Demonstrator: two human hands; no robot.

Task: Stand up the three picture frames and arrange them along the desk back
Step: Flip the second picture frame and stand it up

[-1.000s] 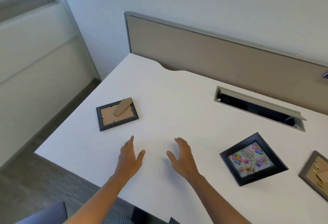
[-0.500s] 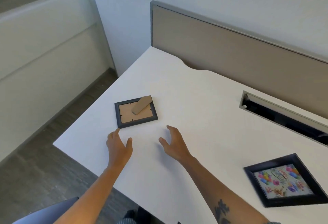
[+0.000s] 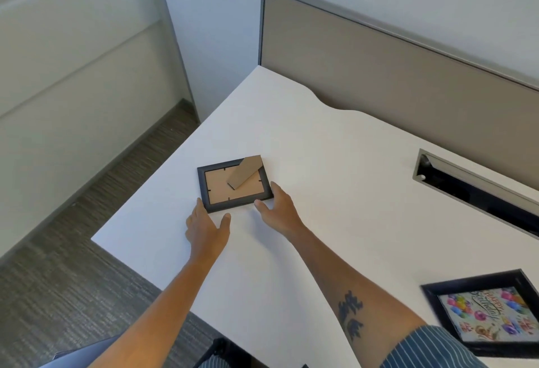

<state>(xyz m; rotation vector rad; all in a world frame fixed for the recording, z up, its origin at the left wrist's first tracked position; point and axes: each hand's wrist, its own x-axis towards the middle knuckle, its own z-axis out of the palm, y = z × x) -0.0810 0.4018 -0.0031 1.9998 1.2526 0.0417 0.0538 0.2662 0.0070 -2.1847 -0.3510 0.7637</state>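
Left fingers (image 3: 199,207): straight and relaxed, held close together, tips at the near left corner of the small frame; thumb spread out to the side, just below the frame's near edge.
Left hand (image 3: 207,229): palm down over the worktop, holds nothing.
Right fingers (image 3: 277,190): loosely spread and slightly bent, tips at the near right corner of the small frame; thumb points toward the near edge. Whether they press the frame I cannot tell.
Right hand (image 3: 281,211): palm down, holds nothing; forearm bears a dark tattoo, with a striped sleeve at the picture's lower edge.
Small frame (image 3: 234,185): lies face down near the left end of the worktop, between the two hands; dark border, brown backing, cardboard stand flap lifted at a slant toward the far right corner.
Second frame (image 3: 484,312): lies flat, face up, at the lower right, well apart from the hands; dark border, balloon birthday picture, partly cut off by the picture's edge.
Worktop (image 3: 335,149): white, with a curved notch in its back edge.
Cable slot (image 3: 478,190): grey-rimmed opening sunk in the worktop, toward the back right.
Back panel (image 3: 393,61): beige, grey-edged, upright along the worktop's back.
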